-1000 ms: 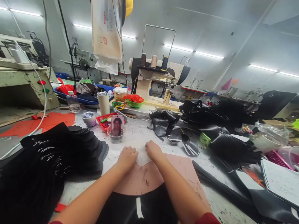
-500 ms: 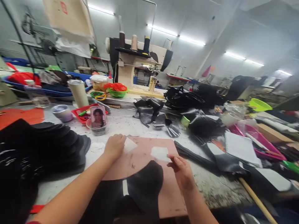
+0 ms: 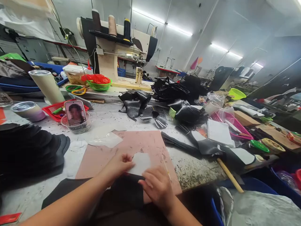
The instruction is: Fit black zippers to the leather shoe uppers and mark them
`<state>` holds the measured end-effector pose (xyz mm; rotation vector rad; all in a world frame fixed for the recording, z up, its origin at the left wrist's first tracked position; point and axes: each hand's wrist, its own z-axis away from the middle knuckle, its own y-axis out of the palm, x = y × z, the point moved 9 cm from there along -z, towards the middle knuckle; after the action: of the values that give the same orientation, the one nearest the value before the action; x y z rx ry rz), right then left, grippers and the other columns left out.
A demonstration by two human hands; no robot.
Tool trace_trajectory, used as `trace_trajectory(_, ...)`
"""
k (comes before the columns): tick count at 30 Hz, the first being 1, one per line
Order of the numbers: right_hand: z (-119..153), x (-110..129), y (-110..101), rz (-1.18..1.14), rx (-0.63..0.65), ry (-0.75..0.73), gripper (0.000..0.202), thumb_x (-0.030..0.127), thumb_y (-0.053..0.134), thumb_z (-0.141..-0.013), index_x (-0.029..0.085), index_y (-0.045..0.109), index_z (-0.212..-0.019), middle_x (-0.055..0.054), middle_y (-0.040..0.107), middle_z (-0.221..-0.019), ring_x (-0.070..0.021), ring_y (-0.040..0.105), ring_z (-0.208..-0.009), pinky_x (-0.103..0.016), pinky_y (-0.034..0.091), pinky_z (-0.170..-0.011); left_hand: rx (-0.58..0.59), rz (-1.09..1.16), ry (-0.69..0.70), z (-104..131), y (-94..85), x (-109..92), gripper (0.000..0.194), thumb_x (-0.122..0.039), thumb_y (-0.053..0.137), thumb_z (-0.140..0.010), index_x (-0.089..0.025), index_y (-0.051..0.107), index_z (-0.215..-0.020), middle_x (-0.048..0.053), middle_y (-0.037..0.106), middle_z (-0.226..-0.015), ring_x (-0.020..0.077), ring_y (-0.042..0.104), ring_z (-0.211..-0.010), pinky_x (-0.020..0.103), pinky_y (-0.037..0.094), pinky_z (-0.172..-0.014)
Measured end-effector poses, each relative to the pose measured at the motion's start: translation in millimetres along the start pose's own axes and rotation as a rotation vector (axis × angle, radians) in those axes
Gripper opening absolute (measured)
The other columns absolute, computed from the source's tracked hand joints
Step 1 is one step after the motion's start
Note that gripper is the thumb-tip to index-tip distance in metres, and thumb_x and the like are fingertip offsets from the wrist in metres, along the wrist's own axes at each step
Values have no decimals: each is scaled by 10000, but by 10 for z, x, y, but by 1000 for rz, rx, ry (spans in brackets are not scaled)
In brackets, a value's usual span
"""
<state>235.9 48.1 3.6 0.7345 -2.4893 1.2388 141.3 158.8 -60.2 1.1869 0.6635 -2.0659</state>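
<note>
My left hand (image 3: 122, 164) pinches a small white sheet (image 3: 140, 161) by its left edge, over the pink board (image 3: 101, 157). At the sheet's lower right corner is my right hand (image 3: 158, 185), its fingers curled in and slightly blurred. What lies between its thumb and fingers cannot be made out. A black leather-like piece (image 3: 129, 191) lies under both hands, at the board's near edge, partly hidden by my forearms. Another thin, translucent white sheet (image 3: 107, 140) rests across the board's far left corner.
A stack of black cut pieces (image 3: 30, 150) sits at the left. A phone (image 3: 75, 112) leans in a clear tub, near a red basket (image 3: 50, 111) and a tumbler (image 3: 45, 84). A sewing machine (image 3: 105, 56) stands behind. Black strips (image 3: 181, 146), a notebook (image 3: 218, 131) and a wooden handle (image 3: 229, 175) lie right.
The view has turned right and down. My left hand has left the sheet at the far left and now holds the small white sheet, which has come nearer. My right hand stays by that sheet.
</note>
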Motion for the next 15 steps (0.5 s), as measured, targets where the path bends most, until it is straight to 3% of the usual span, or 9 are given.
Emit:
trace_trajectory(2, 92, -317, 31, -202, -40, 294, 117, 291, 510, -809, 204, 578, -848, -77, 625, -815, -195, 590, -743, -322, 489, -613, 8, 12, -33, 11, -18, 63, 466, -538, 681, -426, -187, 448, -625, -58, 465, -544, 116, 489, -542, 232, 411, -490)
trace_trajectory(4, 243, -616, 189, -437, -27, 605, 127, 328, 518, -766, 202, 525, -780, -43, 594, -721, -174, 584, -645, -288, 481, -520, 30, -12, -56, 8, -9, 113, 434, -507, 682, -441, -181, 468, -632, -58, 471, -545, 114, 492, -541, 223, 404, -478)
trace_trajectory(6, 353, -755, 366, -603, 15, 797, 145, 328, 551, -693, 209, 474, -724, 6, 554, -619, -153, 560, -556, -262, 465, -469, 53, -68, -69, -21, 12, 162, 392, -475, 669, -461, -180, 476, -632, -63, 466, -527, 114, 493, -513, 218, 391, -451)
trace_trajectory(10, 362, -811, 443, -585, 23, 884, 144, 300, 574, -649, 190, 551, -739, -13, 609, -657, -160, 584, -586, -272, 485, -524, 37, -232, -47, -141, -20, 228, 310, -392, 609, -548, -210, 429, -722, -94, 446, -485, 135, 497, -420, 240, 377, -409)
trace_trajectory(15, 270, -825, 386, -383, 60, 809, 163, 276, 572, -711, 182, 666, -805, -55, 682, -760, -194, 624, -681, -319, 505, -655, -68, -467, 108, -244, -127, 89, 200, -271, 559, -654, -225, 386, -743, -68, 506, -567, 154, 523, -518, 259, 351, -514)
